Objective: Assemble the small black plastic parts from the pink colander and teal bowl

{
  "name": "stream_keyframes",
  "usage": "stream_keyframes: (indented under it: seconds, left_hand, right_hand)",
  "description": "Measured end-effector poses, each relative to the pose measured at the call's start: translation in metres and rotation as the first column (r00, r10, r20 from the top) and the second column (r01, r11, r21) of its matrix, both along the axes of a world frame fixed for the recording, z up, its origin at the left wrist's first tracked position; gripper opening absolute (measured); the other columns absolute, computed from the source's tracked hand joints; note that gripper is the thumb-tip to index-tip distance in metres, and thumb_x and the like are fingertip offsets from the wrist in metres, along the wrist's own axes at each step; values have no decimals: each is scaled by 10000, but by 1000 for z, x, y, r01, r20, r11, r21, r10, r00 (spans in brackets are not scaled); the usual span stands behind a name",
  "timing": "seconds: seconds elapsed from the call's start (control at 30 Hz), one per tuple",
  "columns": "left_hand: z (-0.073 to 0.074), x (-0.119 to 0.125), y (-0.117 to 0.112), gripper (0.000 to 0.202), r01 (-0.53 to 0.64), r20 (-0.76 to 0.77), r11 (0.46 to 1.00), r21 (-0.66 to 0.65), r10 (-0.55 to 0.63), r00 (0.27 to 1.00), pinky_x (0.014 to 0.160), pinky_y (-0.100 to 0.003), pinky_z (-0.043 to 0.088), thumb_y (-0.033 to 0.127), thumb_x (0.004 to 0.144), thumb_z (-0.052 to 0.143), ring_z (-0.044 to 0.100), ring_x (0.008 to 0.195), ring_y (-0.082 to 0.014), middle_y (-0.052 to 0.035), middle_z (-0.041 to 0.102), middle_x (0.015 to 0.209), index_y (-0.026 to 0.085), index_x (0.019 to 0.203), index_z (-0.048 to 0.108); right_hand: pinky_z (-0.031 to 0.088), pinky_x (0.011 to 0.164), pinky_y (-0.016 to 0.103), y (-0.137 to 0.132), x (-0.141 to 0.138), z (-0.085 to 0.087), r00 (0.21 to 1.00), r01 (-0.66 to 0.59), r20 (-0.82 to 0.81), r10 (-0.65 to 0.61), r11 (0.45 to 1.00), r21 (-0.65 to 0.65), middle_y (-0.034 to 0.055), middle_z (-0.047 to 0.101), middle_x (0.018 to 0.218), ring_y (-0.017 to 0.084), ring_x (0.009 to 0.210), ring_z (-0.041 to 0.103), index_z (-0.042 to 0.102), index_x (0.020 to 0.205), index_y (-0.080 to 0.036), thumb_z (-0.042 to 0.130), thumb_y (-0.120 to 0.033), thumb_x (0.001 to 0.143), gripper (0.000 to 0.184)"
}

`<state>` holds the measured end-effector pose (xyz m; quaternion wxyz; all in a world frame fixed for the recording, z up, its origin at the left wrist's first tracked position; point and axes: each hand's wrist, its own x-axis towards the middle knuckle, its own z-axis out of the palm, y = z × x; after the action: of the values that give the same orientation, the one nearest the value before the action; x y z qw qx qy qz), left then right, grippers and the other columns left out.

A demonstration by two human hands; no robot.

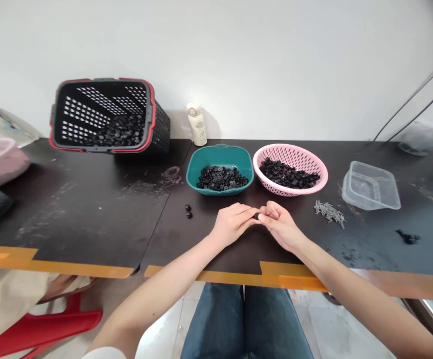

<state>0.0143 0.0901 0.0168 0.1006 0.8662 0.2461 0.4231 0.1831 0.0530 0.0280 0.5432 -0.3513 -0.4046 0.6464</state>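
Observation:
My left hand (232,223) and my right hand (280,223) meet over the black table (89,209), fingertips pinched together on one small black round part (256,216). Just beyond them stand a teal bowl (219,158) and a pink perforated basket (315,167), both holding several of the same black parts. Two loose black parts (188,211) lie left of my left hand. A small heap of grey screws (329,211) lies right of my right hand.
A black-and-red crate (104,113) tilted on its side holds more black parts at the back left. A clear plastic container (372,185) sits at right, a white bottle (197,124) by the wall. Pink and dark bowls stand at far left. Orange tape lines the table's front edge.

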Motion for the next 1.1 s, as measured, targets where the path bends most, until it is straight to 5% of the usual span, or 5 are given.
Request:
stream_keyframes:
  seconds: [0.4, 0.6, 0.93, 1.1]
  left_hand:
    - [3, 6, -1, 256, -114, -23, 990, 85, 117, 993, 748, -273, 514, 307, 893, 534, 618, 831, -150, -63, 688, 957, 179, 1099, 616]
    - [2, 2, -1, 264, -92, -54, 989, 112, 99, 994, 707, -254, 508, 311, 880, 555, 612, 795, -139, -48, 675, 882, 186, 1101, 626]
    - [4, 6, -3, 269, -95, -11, 995, 10, 95, 995, 763, -272, 524, 305, 872, 561, 619, 879, -149, -67, 659, 971, 184, 1104, 623]
    - [13, -1, -11, 204, -56, -93, 992, -113, 46, 995, 778, -289, 525, 289, 867, 564, 632, 855, -155, -54, 676, 930, 175, 1020, 637]
  right_hand:
    - [478, 832, 309, 8, 10, 2, 989, -118, -99, 112, 991, -59, -40, 517, 768, 110, 755, 543, 477, 742, -223, 722, -319, 742, 263]
    - [486, 791, 303, 8, 9, 1, 990, -139, -40, 137, 989, -58, -55, 508, 719, 103, 710, 543, 405, 684, -217, 769, -324, 688, 379]
    - [489, 751, 288, 8, 3, -7, 998, -26, -53, 25, 1000, -17, -56, 488, 667, 123, 725, 574, 307, 659, -223, 787, -338, 658, 494]
    - [488, 836, 343, 9, 7, -9, 992, -115, 51, 115, 993, -5, -62, 551, 691, 108, 697, 588, 398, 699, -212, 772, -372, 672, 407]
